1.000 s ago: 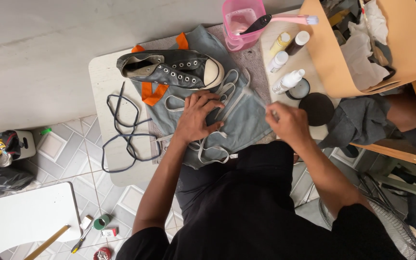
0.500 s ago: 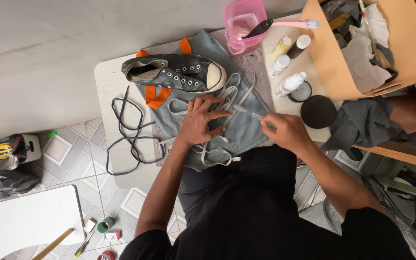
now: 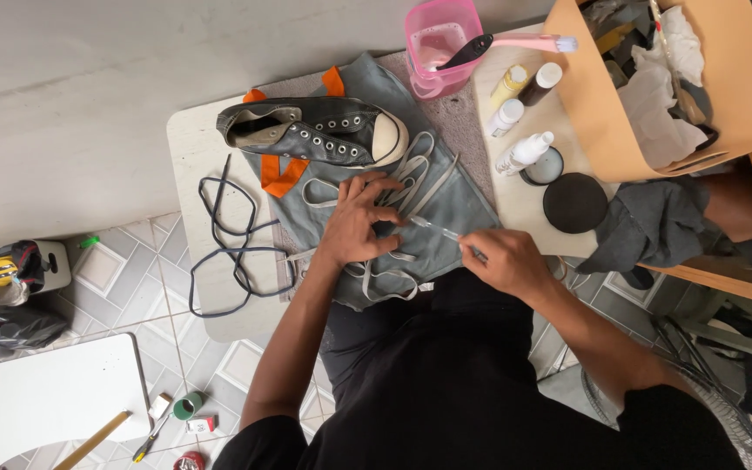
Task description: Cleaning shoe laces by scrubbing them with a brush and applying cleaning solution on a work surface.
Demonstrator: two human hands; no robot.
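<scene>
A dark grey canvas sneaker (image 3: 311, 132) without laces lies on its side at the far end of a small white table (image 3: 198, 148). Below it a grey cloth (image 3: 446, 200) with orange straps is spread out, and pale grey laces (image 3: 411, 170) lie looped on it. My left hand (image 3: 360, 219) presses flat on the laces with fingers spread. My right hand (image 3: 505, 261) grips a thin brush (image 3: 439, 229) whose tip points at the lace under my left fingers.
A dark lace (image 3: 232, 252) lies coiled on the table's left part. A pink tub (image 3: 439, 39) with a pink-handled brush, several small bottles (image 3: 520, 113), a round black lid (image 3: 574, 202) and a tan cardboard box (image 3: 724, 78) of rags stand to the right.
My right hand has drawn back toward my body with the brush, whose tip now reaches under my left fingers. My left hand stays on the laces.
</scene>
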